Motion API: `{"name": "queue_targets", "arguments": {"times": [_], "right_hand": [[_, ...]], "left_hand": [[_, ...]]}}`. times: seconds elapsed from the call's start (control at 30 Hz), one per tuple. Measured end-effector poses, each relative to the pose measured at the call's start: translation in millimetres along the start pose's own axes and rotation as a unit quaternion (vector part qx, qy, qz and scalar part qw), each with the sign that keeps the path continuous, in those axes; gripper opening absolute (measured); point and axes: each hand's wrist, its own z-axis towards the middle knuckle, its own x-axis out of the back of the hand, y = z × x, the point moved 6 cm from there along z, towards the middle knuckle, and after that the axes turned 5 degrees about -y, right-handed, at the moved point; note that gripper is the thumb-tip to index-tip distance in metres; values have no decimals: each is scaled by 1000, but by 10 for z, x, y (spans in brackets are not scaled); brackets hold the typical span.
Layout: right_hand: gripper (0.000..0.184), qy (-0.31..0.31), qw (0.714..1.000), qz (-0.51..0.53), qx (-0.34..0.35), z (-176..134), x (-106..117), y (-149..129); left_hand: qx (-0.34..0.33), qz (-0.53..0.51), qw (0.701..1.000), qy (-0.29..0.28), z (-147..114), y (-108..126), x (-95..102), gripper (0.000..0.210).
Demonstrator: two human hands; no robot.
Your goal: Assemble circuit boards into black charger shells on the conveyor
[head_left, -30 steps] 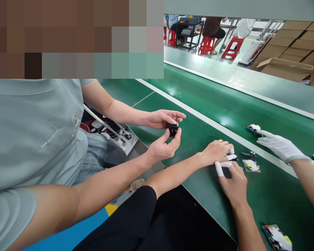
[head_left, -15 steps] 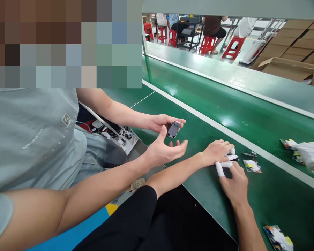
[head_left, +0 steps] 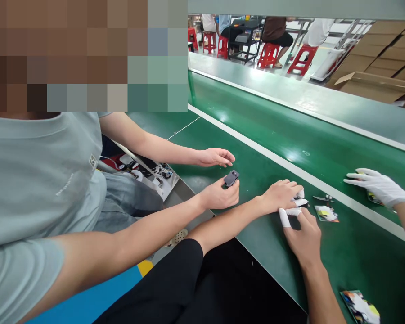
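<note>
My left hand [head_left: 281, 195] rests back-up on the green table, fingers curled, with white finger cots on some fingertips. A small dark piece shows at its fingertips, mostly hidden. Close below it is my right hand [head_left: 305, 229], its thumb and index finger in white cots and bent together at the tips. What they pinch, if anything, cannot be made out. Just right of both hands lie tweezers [head_left: 320, 198] and a small printed packet [head_left: 327, 213]. Another colourful packet [head_left: 361, 308] lies near the table's lower right.
At left a co-worker in a grey shirt [head_left: 37, 180] holds a black plug adapter [head_left: 231, 178]. A co-worker's white-gloved hand [head_left: 378, 185] covers a packet at right. A white line [head_left: 256, 144] crosses the green table [head_left: 256, 252]. Cardboard boxes [head_left: 384, 49] and red stools [head_left: 302, 60] stand beyond.
The co-worker at left has passed the plug adapter from one hand to the other. The gloved hand at right has reached further left over the packets. My hands have hardly moved.
</note>
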Motion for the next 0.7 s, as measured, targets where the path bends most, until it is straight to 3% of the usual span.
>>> {"name": "queue_targets", "arguments": {"times": [0.27, 0.7], "right_hand": [[19, 2, 1000, -2, 9, 14, 107, -191], [19, -5, 1000, 2, -4, 3, 116, -243]], "left_hand": [[0, -5, 1000, -7, -95, 96, 125, 18], [-20, 5, 1000, 13, -115, 94, 165, 15]]}}
